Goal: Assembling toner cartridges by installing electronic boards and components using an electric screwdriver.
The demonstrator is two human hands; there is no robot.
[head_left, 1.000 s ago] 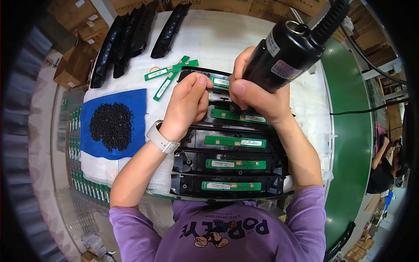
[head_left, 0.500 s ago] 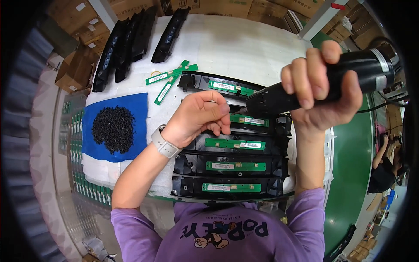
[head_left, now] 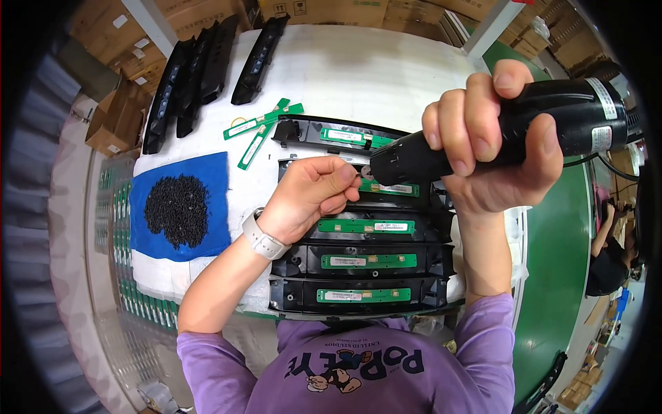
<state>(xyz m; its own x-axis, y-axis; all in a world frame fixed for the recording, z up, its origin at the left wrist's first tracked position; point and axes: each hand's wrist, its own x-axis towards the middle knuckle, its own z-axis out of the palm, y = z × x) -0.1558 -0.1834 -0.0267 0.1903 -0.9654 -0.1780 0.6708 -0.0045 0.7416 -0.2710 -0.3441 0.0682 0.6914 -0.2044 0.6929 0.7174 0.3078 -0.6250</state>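
My right hand [head_left: 486,134] is wrapped round a black electric screwdriver [head_left: 576,117], held tilted with its nose pointing left. Thumb and fingers pinched, my left hand [head_left: 314,190] is right at the screwdriver's tip; whatever it holds is too small to make out. Both hands are over a row of long black plastic housings [head_left: 293,262], each with a narrow green circuit board [head_left: 369,261] inside. The screwdriver and my hands partly cover the upper housings. To the left, a heap of small black screws [head_left: 177,210] lies on a blue cloth [head_left: 218,172].
Loose green boards [head_left: 254,148] lie crossed beyond my left hand. More black housings [head_left: 258,62] stand at the far left of the white-covered table [head_left: 372,62]. A cable [head_left: 586,160] trails at the right. Cardboard boxes [head_left: 345,12] line the back; another person [head_left: 605,252] is at far right.
My right hand and the screwdriver have shifted slightly left and down, bringing the tip nearer the left fingers. The left hand has moved a little left, still pinched. The whole view has shifted slightly.
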